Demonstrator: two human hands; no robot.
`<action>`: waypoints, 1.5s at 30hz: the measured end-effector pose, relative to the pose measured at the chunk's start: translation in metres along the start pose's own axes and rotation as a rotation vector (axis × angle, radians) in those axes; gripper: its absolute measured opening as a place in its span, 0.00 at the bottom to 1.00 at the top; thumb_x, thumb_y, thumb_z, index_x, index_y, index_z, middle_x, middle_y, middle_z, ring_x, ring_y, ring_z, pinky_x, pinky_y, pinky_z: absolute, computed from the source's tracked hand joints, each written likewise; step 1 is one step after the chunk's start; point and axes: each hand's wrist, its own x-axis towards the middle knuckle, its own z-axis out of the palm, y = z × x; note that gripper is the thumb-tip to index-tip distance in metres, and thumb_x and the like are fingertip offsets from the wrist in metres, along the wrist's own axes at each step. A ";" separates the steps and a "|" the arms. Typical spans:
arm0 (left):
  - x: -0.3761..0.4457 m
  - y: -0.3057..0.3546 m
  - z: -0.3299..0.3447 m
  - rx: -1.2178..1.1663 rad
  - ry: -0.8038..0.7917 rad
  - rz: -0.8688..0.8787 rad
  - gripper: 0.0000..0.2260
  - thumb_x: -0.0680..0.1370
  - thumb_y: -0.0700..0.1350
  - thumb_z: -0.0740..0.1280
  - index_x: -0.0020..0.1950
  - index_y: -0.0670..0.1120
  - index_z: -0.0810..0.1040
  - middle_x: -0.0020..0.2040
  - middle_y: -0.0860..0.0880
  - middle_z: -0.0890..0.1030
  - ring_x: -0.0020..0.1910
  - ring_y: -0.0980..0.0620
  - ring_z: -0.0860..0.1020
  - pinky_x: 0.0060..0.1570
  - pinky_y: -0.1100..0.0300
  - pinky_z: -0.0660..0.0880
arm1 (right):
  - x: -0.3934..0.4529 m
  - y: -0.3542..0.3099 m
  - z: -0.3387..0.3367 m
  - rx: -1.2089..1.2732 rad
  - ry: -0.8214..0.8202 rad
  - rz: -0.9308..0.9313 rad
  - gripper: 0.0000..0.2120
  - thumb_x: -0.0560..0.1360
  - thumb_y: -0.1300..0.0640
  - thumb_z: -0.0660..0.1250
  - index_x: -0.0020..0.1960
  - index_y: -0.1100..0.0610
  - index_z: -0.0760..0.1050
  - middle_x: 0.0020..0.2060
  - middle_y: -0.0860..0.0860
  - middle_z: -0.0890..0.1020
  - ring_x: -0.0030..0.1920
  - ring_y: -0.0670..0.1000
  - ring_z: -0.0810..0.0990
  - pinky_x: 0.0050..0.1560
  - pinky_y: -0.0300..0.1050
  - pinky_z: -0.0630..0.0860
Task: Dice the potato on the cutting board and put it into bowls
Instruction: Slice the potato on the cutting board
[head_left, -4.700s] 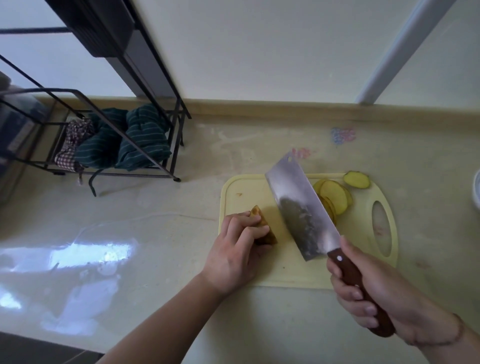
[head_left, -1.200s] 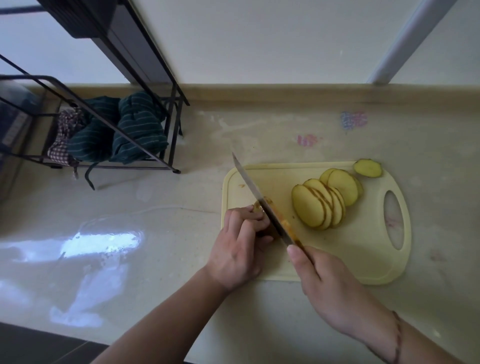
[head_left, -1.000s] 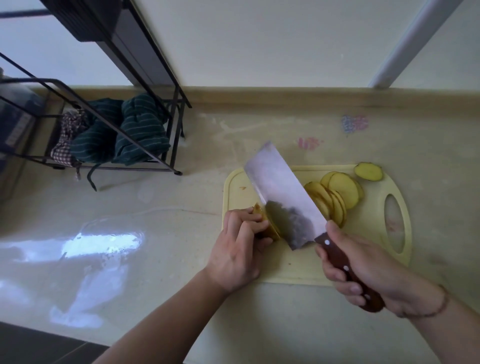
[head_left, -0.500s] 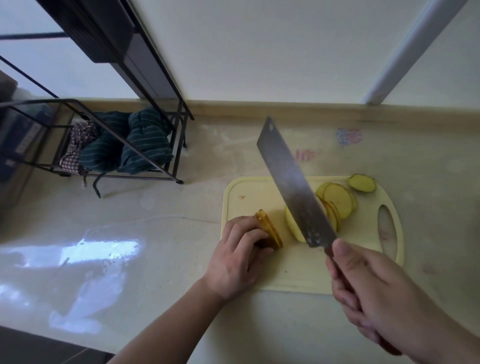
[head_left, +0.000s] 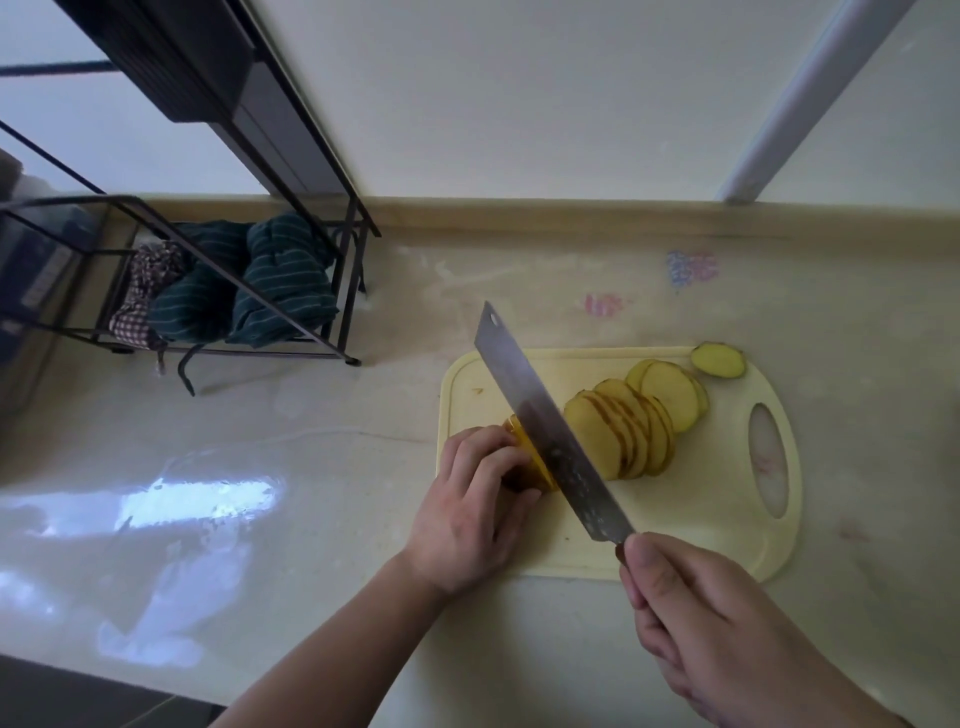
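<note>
The potato is lying on the left part of the pale yellow board, a short unpeeled stub with a yellow cut face turned toward the cleaver; the left hand is curling its fingers over the stub, its grip pinching the stub against the board; the right hand is wrapping its grip round the cleaver's handle, the blade slanting from near right to far left with its edge against the cut face. Right of the blade, slices are leaning on one another in an overlapping fan, pale yellow with thin brown skin rims; an end piece is sitting at the board's far edge. The board is resting on the glossy worktop; a rack holding striped cloths is standing at far left.
</note>
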 end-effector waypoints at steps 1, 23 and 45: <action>0.000 0.000 0.000 0.000 0.000 0.001 0.12 0.84 0.49 0.64 0.63 0.44 0.71 0.63 0.46 0.71 0.61 0.43 0.73 0.60 0.53 0.76 | 0.001 0.001 0.001 -0.011 0.005 0.000 0.32 0.69 0.26 0.54 0.37 0.58 0.67 0.24 0.49 0.68 0.22 0.44 0.63 0.22 0.33 0.60; -0.001 0.001 -0.001 0.006 0.007 -0.006 0.13 0.81 0.45 0.68 0.63 0.44 0.71 0.62 0.45 0.72 0.57 0.43 0.74 0.59 0.55 0.74 | 0.027 0.019 0.022 -0.365 0.131 -0.076 0.26 0.71 0.32 0.47 0.35 0.53 0.67 0.26 0.49 0.72 0.31 0.46 0.73 0.39 0.48 0.71; 0.000 0.000 -0.003 -0.042 -0.006 -0.015 0.12 0.81 0.45 0.67 0.62 0.43 0.71 0.61 0.44 0.72 0.60 0.42 0.75 0.63 0.55 0.73 | 0.018 0.007 -0.044 0.790 -0.091 0.242 0.29 0.71 0.30 0.65 0.37 0.56 0.67 0.25 0.52 0.59 0.17 0.46 0.56 0.19 0.35 0.63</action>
